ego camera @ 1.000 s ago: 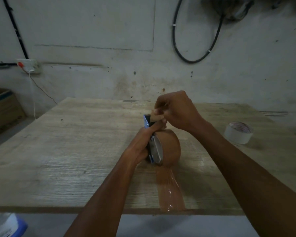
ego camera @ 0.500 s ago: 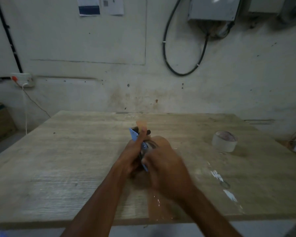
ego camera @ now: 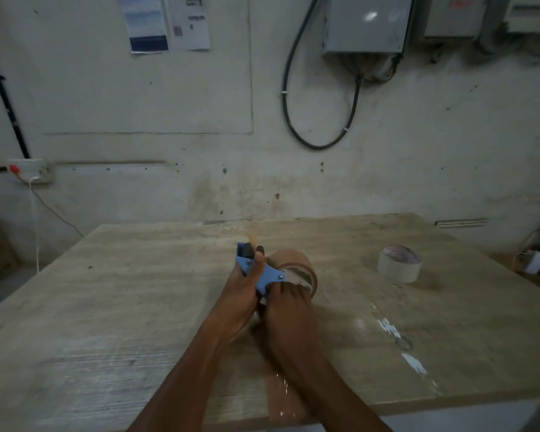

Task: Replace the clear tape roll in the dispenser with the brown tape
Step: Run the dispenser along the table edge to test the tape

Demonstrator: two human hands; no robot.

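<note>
The left hand (ego camera: pixel 240 294) grips the blue dispenser (ego camera: pixel 264 274) near the middle of the tabletop (ego camera: pixel 122 307). The right hand (ego camera: pixel 289 310) clasps the brown tape (ego camera: pixel 296 263) mounted in it. The clear tape (ego camera: pixel 399 264) sits well apart to the right.

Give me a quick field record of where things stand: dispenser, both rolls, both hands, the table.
dispenser: blue dispenser, held up over the table
brown tape roll: seated in the dispenser
clear tape roll: out of the dispenser, lying flat on the table, far right, untouched
left hand: wrapped around the dispenser
right hand: at the near side of the brown roll, touching it
table: wooden; a strip of brown tape stuck at the near edge
swap status: looks done; tape threading cannot be judged
</note>
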